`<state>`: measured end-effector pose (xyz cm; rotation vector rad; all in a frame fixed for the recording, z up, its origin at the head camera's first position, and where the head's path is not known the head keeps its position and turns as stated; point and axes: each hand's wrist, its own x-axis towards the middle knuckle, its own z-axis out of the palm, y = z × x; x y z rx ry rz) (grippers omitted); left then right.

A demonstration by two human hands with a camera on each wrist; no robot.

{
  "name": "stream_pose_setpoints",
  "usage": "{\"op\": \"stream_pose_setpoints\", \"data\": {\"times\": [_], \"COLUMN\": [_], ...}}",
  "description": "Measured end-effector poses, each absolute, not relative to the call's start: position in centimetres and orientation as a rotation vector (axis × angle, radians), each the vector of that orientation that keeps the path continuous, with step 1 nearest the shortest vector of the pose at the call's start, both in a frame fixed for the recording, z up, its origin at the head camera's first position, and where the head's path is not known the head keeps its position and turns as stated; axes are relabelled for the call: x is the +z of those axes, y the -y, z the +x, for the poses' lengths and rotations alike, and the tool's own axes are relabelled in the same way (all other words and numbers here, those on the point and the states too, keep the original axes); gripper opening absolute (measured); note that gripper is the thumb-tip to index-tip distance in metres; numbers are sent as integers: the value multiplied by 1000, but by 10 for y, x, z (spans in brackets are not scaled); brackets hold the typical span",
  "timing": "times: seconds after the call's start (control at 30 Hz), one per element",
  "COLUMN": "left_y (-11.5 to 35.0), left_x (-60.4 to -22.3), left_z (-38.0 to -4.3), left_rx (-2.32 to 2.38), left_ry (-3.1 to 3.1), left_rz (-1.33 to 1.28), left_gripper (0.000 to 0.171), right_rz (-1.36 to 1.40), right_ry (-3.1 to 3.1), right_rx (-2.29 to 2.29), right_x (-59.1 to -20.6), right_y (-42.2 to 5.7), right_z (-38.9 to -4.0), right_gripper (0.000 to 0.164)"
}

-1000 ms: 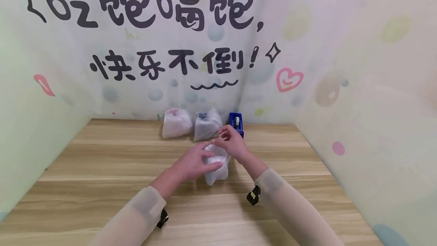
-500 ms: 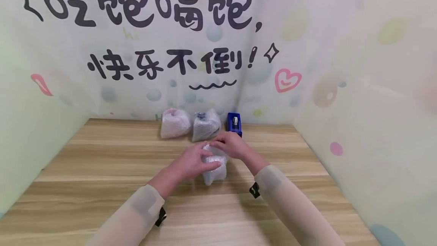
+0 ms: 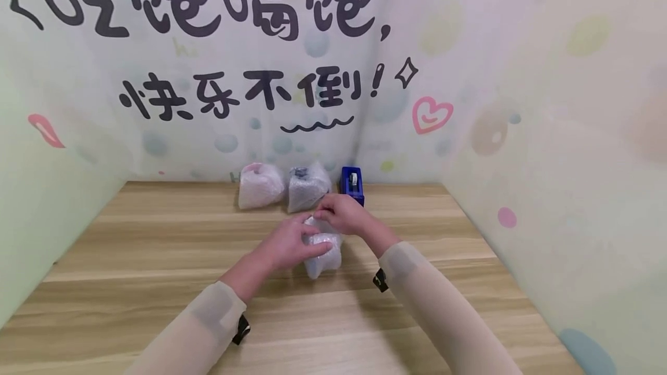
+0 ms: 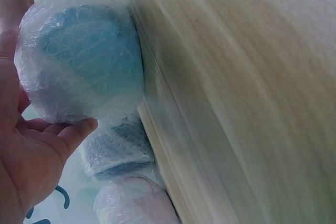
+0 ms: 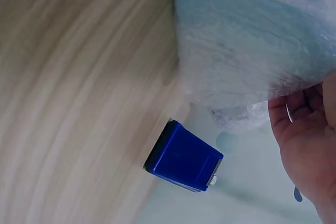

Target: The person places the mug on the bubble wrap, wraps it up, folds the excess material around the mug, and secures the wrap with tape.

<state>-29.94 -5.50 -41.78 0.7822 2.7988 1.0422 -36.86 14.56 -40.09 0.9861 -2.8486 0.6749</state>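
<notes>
In the head view a bubble-wrapped bundle (image 3: 324,253) stands on the wooden table between the two hands. Something light blue shows through its wrap (image 4: 86,51) in the left wrist view. The left hand (image 3: 285,243) holds the bundle from its left side, thumb across the near top and fingers over the far edge. Bent fingers of the right hand (image 3: 341,213) pinch at the wrap on the far top, close to the left fingertips. From the right wrist view, those fingers (image 5: 281,114) meet the edge of the wrap.
Behind stand two more bubble-wrapped bundles, a pinkish one (image 3: 260,186) and a greyish one (image 3: 307,188). A blue tape dispenser (image 3: 352,184) is to their right, just beyond the right hand. A printed wall sheet (image 3: 208,149) closes off the table's back.
The right hand's raised fingers have come down and in onto the bundle's far top, beside the left fingertips. The left hand keeps its hold. The head view has shifted slightly.
</notes>
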Motion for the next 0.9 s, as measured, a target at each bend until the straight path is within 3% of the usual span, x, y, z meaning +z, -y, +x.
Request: {"op": "stream_pose_setpoints", "data": {"times": [0.23,0.47,0.7,0.9], "left_y": [55,53,58,67], "left_x": [-418,-418,-419,-416], "left_z": [-299,-301,-303,-308], "left_rx": [994,1044,1147,1375], "left_ry": [-2837,-2847,-2789,-2717], "left_rz": [811,832,803,739], "left_gripper": [52,40,44,38], "right_rz": [940,921,816,626], "right_ry": [2838,2844,2890,2712], "right_rx": [709,763,859,986], "right_x": [-405,-407,-407,-391], "right_y": [-146,-148,-155,-161], "right_z": [-370,-370,-367,-345], "right_gripper": [16,17,24,27]}}
